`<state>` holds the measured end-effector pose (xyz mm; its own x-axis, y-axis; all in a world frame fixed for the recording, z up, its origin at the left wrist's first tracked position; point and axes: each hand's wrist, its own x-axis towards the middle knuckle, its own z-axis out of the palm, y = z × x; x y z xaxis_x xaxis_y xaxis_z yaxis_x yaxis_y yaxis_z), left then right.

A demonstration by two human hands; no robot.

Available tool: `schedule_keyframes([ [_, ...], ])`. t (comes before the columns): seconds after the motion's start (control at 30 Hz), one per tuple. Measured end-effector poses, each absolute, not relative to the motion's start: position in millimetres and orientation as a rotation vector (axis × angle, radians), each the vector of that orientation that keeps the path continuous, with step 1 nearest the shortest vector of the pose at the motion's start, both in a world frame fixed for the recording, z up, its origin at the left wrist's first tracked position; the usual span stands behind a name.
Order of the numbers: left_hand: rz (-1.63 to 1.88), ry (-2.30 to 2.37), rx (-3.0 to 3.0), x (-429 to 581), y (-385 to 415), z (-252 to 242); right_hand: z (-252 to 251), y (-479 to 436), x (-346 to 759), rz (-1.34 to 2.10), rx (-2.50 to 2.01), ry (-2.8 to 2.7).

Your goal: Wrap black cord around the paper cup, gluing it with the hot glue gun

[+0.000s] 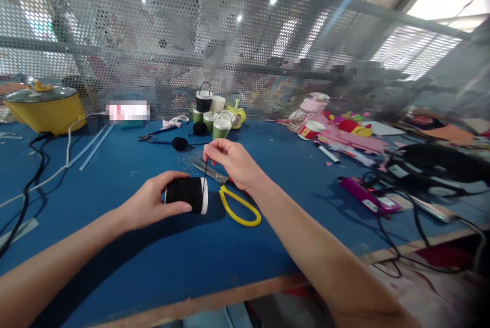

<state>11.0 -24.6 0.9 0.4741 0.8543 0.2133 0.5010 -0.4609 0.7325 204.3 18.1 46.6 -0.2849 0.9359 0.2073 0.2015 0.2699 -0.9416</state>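
Note:
My left hand (153,201) is wrapped round a paper cup (186,196) lying on its side above the table. Black yarn covers the cup's wall, and its white rim faces right. Between the fingertips of my right hand (234,160) is a strand of black yarn (205,171), pulled up from the rim end of the cup. Scissors (240,222) with yellow handles lie beneath my right hand, their blades partly hidden. Just beyond the hands rests a small ball of black yarn (179,144), with a second black ball (199,128) near the decorated cups.
Small decorated cups (222,128) with handles stand at the back, beside blue-handled pliers (158,141). A yellow electric pot (48,108) and cables occupy the left. At right are a purple power strip (367,195), a black bag-like object and craft scraps. Perforated metal panels (153,37) rise behind.

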Motion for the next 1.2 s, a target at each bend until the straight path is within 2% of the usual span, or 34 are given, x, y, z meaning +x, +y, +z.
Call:
schedule_keyframes([
  [0.3,0.664,1.051,2.155,10.3,-28.3,4.9,37.5,19.5,203.1,0.97,-1.106,-1.765],
  [0.67,0.795,0.934,2.412,9.3,-29.7,5.0,22.1,20.2,203.1,1.033,-1.126,-1.803],
  [1.2,0.977,0.835,2.618,6.1,-28.3,-5.9,27.9,9.5,203.3,1.044,-1.242,-1.873],
])
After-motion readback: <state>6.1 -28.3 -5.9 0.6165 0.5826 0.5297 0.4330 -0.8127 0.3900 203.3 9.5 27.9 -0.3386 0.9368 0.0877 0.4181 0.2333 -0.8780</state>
